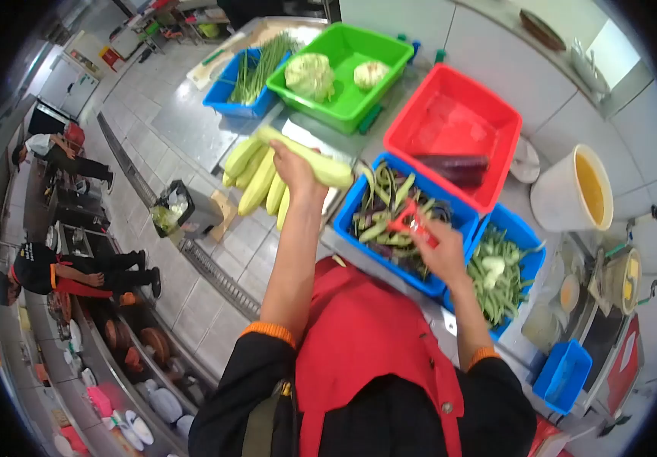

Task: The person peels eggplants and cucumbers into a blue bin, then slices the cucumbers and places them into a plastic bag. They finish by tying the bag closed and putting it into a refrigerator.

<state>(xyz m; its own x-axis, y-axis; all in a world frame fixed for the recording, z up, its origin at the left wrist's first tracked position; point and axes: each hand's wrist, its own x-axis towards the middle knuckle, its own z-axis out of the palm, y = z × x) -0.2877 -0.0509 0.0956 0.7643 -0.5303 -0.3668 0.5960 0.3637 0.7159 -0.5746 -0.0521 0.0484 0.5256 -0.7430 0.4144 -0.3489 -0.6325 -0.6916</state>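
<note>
My left hand (298,169) is closed around a long pale green zucchini (321,162), held out over the counter edge. More zucchini (256,186) lie in a pile just beyond that wrist. In my right hand (444,250) is a red peeler (404,219), its head pointing toward the zucchini but apart from it. Below the peeler stands a blue bin (366,250) full of green and dark purple peel strips (385,202). The peeler's blade is too small to make out.
A red bin (450,107) holds a dark eggplant (454,169). A green bin (351,114) holds cabbage (309,76). Another blue bin (522,286) holds green beans (496,282). At right stands a white bucket (557,190). A trash bin (199,213) is on the floor; two people work at left.
</note>
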